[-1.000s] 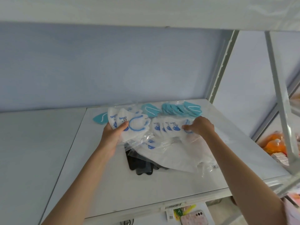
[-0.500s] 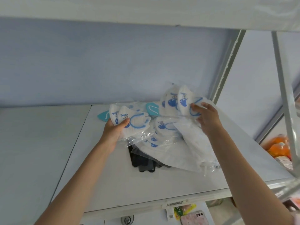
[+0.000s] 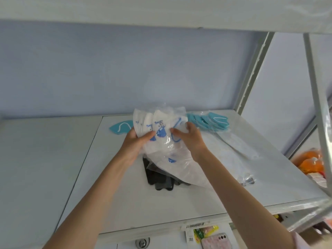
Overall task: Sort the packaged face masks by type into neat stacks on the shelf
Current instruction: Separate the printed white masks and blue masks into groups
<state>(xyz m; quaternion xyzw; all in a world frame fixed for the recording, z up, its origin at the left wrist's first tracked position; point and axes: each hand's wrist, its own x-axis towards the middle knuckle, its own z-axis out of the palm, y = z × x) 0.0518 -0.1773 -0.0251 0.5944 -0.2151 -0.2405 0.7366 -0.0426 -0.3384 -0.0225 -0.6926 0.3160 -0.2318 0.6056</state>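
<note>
Gripping white masks [image 3: 158, 126] with your left hand [image 3: 138, 141]; right hand [image 3: 190, 135] pinched same bundle above shelf [image 3: 179, 203]. Teal masks [image 3: 210, 122] lay at 2 o'clock, black masks [image 3: 161, 178] at 6.

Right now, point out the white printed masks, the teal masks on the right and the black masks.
white printed masks [image 3: 158, 126], head view, on the blue print.
teal masks on the right [image 3: 213, 121], head view, middle of the fanned row.
black masks [image 3: 159, 180], head view, exposed lower part.

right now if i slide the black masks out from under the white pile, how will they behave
The black masks look flat and thin, so probably light and floppy. Their clear wrap looks glossy, likely slippery on the smooth shelf. The white pile overlaps them and may shift too.
</note>
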